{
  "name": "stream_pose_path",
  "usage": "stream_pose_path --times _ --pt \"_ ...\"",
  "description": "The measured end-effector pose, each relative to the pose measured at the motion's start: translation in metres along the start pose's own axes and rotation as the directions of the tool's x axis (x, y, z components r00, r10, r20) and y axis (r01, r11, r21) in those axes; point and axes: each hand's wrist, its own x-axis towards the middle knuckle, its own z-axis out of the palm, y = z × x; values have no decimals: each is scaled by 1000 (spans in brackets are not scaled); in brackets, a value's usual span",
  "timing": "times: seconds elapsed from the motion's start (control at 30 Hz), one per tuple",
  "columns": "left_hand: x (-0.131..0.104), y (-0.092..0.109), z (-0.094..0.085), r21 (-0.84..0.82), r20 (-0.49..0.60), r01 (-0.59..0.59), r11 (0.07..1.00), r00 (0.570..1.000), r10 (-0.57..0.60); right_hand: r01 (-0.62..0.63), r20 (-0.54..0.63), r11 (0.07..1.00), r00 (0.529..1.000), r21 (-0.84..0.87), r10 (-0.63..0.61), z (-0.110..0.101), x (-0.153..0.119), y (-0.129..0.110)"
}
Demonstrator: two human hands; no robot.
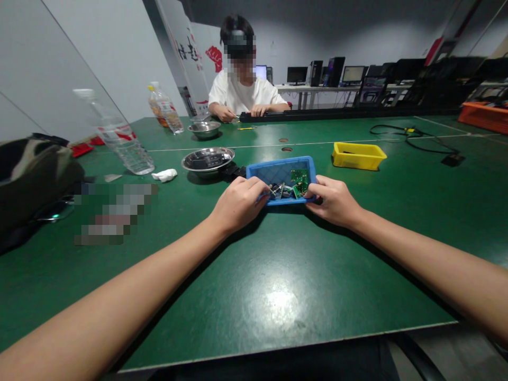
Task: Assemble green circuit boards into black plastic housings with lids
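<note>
Blue plastic bin at bench, resting or lifted unclear; green circuit boards and small parts inside. Right hand: grip closed on bin's right end. Left hand: bent over left end, hold cannot be told. Steel bowl left of bin, yellow tray right.

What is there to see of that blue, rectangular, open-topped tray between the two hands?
The blue rectangular open-topped tray looks like plastic, with a raised rim and a faint diamond pattern on its inner far wall. It lies long side across, at the green table; whether its base rests flat is unclear. Green circuit boards and small mixed parts lie inside. The right hand grips its near right corner; the left hand is at its near left corner.
</note>
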Motion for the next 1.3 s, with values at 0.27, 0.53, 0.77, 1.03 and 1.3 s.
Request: stream_pose_path --times 0.27,0.53,0.77,1.03,1.3 --pt "6 5 -2 75 17 -66 995 998 65 26 -4 999 1000 20 -26 0 2 -5" --pt "9 16 -4 4 -27 -61 998 998 61 92 -53 996 994 -4 -92 4 2 -7" --pt "11 28 2 -38 62 -99 994 993 101 95 -50 995 994 -10 -95 6 1 -11" --pt "8 26 9 -119 -77 -65 991 996 56 73 -51 997 996 -2 -73 6 2 -11" --pt "8 27 4 -308 -309 74 948 935 -173 39 -60 999 997 -10 -40 6 3 -9"
